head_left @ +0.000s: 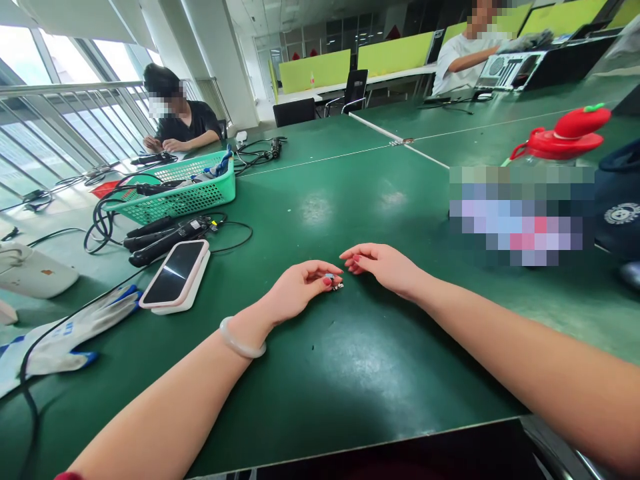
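Note:
Between the thumb and fingers of my left hand (300,287) is a small silvery metal piece (339,287), partly hidden by the fingertips; its exact kind is too small to make out. My right hand (383,265) is just to the right, a short gap away, with its thumb drawn in against bent fingers. Whatever may be between those right fingertips is hidden. Both hands are low over the green tabletop (280,400). A pale bangle (243,341) circles my left wrist.
Left of my hands lie a phone (175,273) on a white box, black handheld devices with cables (165,240), a green basket (185,197) and work gloves (75,330). A red-lidded bottle (563,143) stands right, beside a dark bag (620,200). Two people sit across the tables.

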`<move>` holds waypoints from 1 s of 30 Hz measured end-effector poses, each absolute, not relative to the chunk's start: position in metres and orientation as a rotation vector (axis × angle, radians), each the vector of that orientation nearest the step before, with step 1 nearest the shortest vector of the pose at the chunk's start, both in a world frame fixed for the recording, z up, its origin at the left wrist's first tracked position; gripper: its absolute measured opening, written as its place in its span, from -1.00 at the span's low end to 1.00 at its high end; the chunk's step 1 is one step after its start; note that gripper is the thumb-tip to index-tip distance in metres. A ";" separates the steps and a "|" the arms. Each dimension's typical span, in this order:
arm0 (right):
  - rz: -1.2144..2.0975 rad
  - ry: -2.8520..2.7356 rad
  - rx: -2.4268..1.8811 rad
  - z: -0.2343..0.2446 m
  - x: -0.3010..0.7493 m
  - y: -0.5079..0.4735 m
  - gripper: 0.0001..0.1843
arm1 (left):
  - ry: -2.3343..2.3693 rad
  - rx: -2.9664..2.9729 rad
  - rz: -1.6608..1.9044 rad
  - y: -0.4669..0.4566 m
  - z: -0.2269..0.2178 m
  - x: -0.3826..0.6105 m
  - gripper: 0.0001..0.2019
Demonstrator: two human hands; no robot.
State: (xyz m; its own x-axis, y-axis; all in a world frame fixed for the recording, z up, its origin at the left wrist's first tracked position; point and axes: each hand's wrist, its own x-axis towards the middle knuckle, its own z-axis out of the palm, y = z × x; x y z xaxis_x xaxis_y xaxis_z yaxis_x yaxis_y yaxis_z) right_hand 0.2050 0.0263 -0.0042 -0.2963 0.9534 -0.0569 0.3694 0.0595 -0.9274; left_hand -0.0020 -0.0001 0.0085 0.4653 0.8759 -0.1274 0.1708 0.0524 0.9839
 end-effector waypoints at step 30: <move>1.027 -1.797 -1.161 0.002 0.190 0.005 -0.90 | 1.153 1.535 0.760 -0.003 0.010 0.003 -0.59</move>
